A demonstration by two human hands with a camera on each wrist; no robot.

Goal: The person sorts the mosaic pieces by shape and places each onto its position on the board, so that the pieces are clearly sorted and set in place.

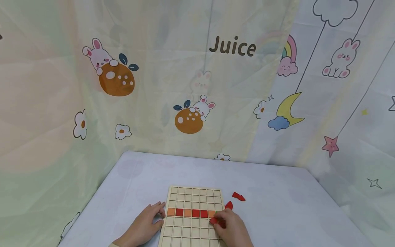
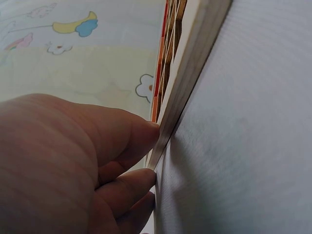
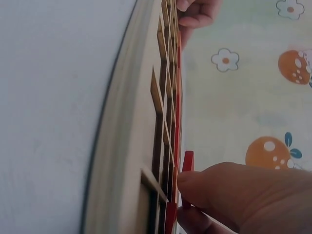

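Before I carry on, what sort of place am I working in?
Probably a child-themed play or craft corner, though it could be a staged set: hanging fabric printed with rabbits, a pale table, and a wooden grid board holding coloured tiles.

Right of the obstructing red pieces (image 1: 241,198), the table (image 1: 280,206) gives free passage.

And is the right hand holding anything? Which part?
The right hand pinches a red piece. One end sticks out; exactly where it's gripped is hidden.
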